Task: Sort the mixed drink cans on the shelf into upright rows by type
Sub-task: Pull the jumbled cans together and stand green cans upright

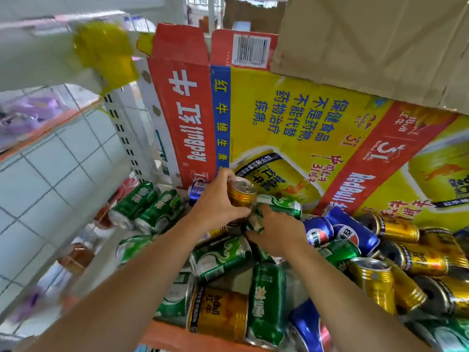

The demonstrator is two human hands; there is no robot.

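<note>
Left hand (218, 205) grips a ribbed gold can (242, 193), silver top showing, at frame centre. Right hand (278, 233) curls its fingers over a green can (280, 206) touching it. Blue Pepsi cans (330, 232) lie at right; the carton (291, 118) behind reads "RedBull".

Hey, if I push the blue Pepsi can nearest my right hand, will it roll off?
Likely it rolls: the blue Pepsi can lies on its side among loose cans. The second Pepsi can beside it may stop it. Its glossy skin looks slippery.
</note>
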